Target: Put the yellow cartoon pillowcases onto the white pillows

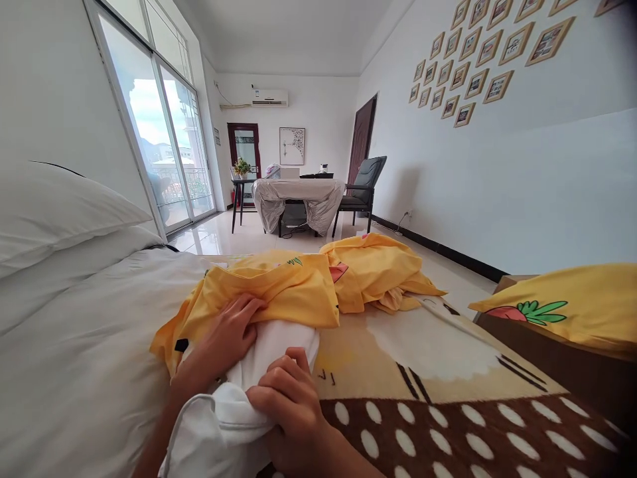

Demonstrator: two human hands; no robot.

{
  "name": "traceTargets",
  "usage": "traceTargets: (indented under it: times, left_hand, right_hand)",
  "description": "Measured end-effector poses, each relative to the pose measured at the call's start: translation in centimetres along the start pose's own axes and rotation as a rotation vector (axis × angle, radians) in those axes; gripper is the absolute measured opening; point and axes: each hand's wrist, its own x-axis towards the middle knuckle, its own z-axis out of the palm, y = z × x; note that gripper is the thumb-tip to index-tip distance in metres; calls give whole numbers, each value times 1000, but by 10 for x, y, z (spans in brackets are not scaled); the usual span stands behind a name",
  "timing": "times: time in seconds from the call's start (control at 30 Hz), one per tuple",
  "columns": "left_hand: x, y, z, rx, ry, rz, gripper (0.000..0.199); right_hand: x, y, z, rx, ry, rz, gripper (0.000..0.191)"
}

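Observation:
A white pillow with grey piping lies partly inside a yellow pillowcase. Its far end is hidden under the yellow cloth, while the near end bunches up towards me. My left hand is closed on the pillowcase near its opening, fingers bent over the fabric, thumb beside the white pillow. Lower down, my right hand is curled in a fist around the pillow's near end. Just beyond, another crumpled yellow cloth with a carrot print touches the pillowcase.
Beneath lies a brown and cream blanket with white spots. White bedding and a stacked pillow are on the left. A yellow carrot-print pillow sits on a brown box at the right. A covered table and chair stand farther back.

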Motion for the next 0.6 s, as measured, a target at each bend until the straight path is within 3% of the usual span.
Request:
traceTargets:
  times: [0.17, 0.3, 0.4, 0.5, 0.6]
  left_hand:
    - [4, 7, 7, 143, 60, -82, 31]
    - [7, 5, 11, -13, 126, -161, 24]
    - [8, 9, 13, -294, 195, -191, 15]
    - [7, 24, 12, -506, 210, -248, 13]
    - [-1, 48, 13, -523, 209, -273, 11]
  right_hand:
    - [5, 8, -8, -145, -60, -56, 18]
    - [-9, 30, 4, -160, -8, -114, 22]
    - [-27, 48, 18, -263, 35, 30, 19]
    - [-39, 61, 28, -391, -81, 229, 15]
    - [-40, 71, 29, -461, -199, 364, 18]
